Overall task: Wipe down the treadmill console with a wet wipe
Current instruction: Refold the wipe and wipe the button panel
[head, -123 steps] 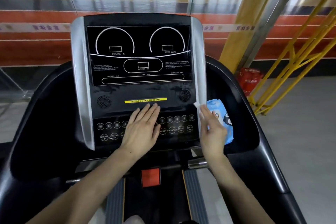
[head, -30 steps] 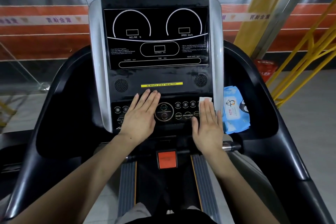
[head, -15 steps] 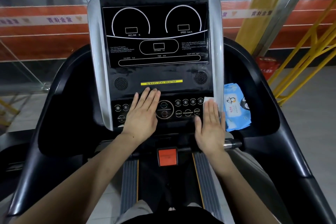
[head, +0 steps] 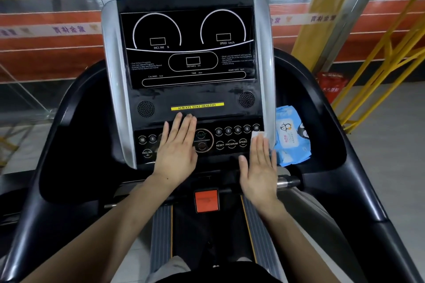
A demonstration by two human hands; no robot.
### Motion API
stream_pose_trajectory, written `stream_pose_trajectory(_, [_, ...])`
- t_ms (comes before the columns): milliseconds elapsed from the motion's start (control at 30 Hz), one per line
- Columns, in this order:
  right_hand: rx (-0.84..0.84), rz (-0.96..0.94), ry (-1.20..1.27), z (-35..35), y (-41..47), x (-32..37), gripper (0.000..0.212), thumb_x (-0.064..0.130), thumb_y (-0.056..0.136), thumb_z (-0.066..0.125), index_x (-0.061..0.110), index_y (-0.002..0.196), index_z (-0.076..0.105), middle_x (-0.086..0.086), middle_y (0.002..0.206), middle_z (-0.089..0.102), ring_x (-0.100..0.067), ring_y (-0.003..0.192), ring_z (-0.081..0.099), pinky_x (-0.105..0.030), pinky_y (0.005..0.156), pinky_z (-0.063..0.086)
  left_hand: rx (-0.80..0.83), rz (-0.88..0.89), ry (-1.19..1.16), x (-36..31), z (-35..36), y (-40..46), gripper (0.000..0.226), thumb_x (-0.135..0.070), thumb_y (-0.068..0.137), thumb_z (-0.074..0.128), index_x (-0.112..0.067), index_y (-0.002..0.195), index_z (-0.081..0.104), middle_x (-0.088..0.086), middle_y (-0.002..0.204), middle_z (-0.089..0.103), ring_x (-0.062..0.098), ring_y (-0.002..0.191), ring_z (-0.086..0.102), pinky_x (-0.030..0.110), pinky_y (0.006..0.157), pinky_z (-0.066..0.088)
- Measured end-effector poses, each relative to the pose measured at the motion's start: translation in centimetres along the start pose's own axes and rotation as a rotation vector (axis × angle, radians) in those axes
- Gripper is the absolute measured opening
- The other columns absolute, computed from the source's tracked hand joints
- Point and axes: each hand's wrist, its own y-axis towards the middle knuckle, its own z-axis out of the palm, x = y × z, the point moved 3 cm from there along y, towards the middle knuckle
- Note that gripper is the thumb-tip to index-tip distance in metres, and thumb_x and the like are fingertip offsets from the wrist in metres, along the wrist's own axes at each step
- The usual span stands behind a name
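Observation:
The black treadmill console (head: pixel 190 53) with silver side trims faces me, its display dark. My left hand (head: pixel 177 149) lies flat on the button panel, left of the START button, fingers together and holding nothing. My right hand (head: pixel 259 167) presses flat at the panel's lower right corner. Under its fingers is a white wet wipe (head: pixel 257 133), of which only the top edge shows, beside the SPEED button.
A blue wet-wipe pack (head: pixel 291 138) lies in the right side tray of the console. An orange safety key (head: pixel 206 200) sits below the panel. Black handrails (head: pixel 340 167) curve on both sides. Yellow metal framing (head: pixel 377 64) and a red box stand at the right.
My right hand has slid the wipe from the right silver trim onto the button panel's right corner and slightly downward. My left hand has stayed flat on the buttons.

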Motion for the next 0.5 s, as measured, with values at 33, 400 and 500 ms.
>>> stream_pose_trajectory(33, [0.011,-0.019,0.018,0.2,-0.1,1.2,0.073,0.055,0.11,0.007,0.012,0.169,0.01,-0.006,0.178,0.005,-0.018,0.165,-0.002,-0.053,0.133,0.01,0.0,-0.004,-0.005,-0.1,0.1,0.0,0.081,-0.021,0.097,0.054,-0.008,0.165,0.011,0.008,0.173,0.019,0.028,0.162,0.0,0.053,0.131,0.004])
stream_pose_trajectory(400, [0.074,-0.059,-0.051,-0.3,-0.9,-0.1,0.074,0.056,0.11,0.01,0.012,0.169,0.011,-0.006,0.178,0.004,-0.015,0.165,-0.006,-0.047,0.134,-0.002,-0.021,-0.025,-0.024,-0.6,0.2,-0.1,0.082,-0.019,0.096,0.056,-0.007,0.165,0.013,0.01,0.172,0.022,0.03,0.162,0.002,0.058,0.13,0.01])
stream_pose_trajectory(500, [0.076,-0.043,-0.026,0.3,-0.9,1.3,0.075,0.054,0.111,0.015,0.007,0.169,0.008,-0.011,0.178,0.001,-0.019,0.165,-0.01,-0.045,0.134,-0.002,-0.012,-0.03,-0.019,-0.6,0.3,-0.1,0.083,-0.02,0.097,0.055,-0.007,0.165,0.011,0.01,0.173,0.019,0.029,0.162,-0.001,0.057,0.13,0.008])
